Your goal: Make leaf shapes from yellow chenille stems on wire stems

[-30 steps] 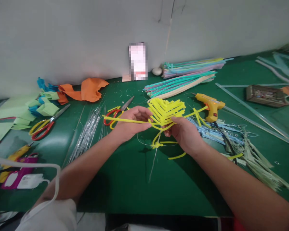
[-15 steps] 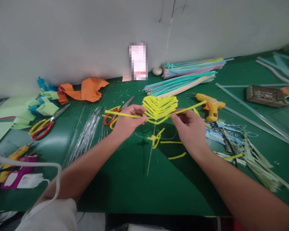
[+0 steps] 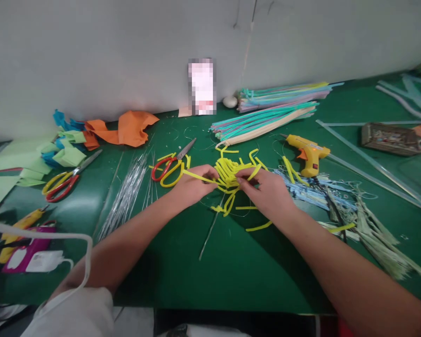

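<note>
A leaf-shaped piece of bent yellow pipe cleaners [image 3: 227,169] sits between my two hands, tilted, with a thin wire stem [image 3: 208,235] running down from it toward me. My left hand [image 3: 195,185] pinches a yellow pipe cleaner at the piece's lower left; its loose end [image 3: 192,175] sticks out leftward over the hand. At the right side, my right hand [image 3: 264,187] has its thumb and fingers closed on a yellow pipe cleaner whose end [image 3: 255,172] points up and right. A yellow loop [image 3: 228,204] hangs around the stem. My fingers hide part of the lower edge.
Red-and-yellow scissors [image 3: 168,172] lie beside my left hand, near silver wires [image 3: 126,196]. To the right are a yellow glue gun [image 3: 307,152] and blue tassels [image 3: 315,192]. Behind lie bundled pipe cleaners [image 3: 266,122]. Another scissors [image 3: 65,182] rests far left on the green table [image 3: 182,271].
My right hand has moved left, closer to my left hand. The leaf-shaped piece has tilted and looks narrower, its stem swinging left at the near end. The long yellow strand now bends up on the right.
</note>
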Available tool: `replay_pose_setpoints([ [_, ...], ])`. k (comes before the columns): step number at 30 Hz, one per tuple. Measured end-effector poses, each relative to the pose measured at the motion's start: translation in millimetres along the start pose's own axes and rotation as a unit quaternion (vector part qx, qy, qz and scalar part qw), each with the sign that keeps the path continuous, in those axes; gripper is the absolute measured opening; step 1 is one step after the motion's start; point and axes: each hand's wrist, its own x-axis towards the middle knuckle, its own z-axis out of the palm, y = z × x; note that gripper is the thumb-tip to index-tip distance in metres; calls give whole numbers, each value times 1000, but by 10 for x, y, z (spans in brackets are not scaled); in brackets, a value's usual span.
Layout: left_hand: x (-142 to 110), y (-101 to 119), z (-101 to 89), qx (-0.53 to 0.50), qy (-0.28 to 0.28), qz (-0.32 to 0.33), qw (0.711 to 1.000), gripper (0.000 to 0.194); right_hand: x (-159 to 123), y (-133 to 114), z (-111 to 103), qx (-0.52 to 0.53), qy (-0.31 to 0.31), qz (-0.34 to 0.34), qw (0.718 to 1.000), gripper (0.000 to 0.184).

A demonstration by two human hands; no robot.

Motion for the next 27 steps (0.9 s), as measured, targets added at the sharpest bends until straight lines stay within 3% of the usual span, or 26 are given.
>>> replay_pose_setpoints([
  [3,-17,-10,10,95,-13,33,995,6,3,21,1,3,14,6,1000,17],
  [8,-55,-75,25,199,14,141,970,6,23,37,-14,21,38,30,999,13],
  [13,-59,-138,55,241,-3,246,939,11,49,102,44,34,-18,53,998,15],
  [19,-15,-146,79,208,-13,218,953,9,77,149,59,25,-38,49,998,24],
  [27,7,-80,61,230,-35,167,958,18,36,200,112,11,-31,35,999,23],
])
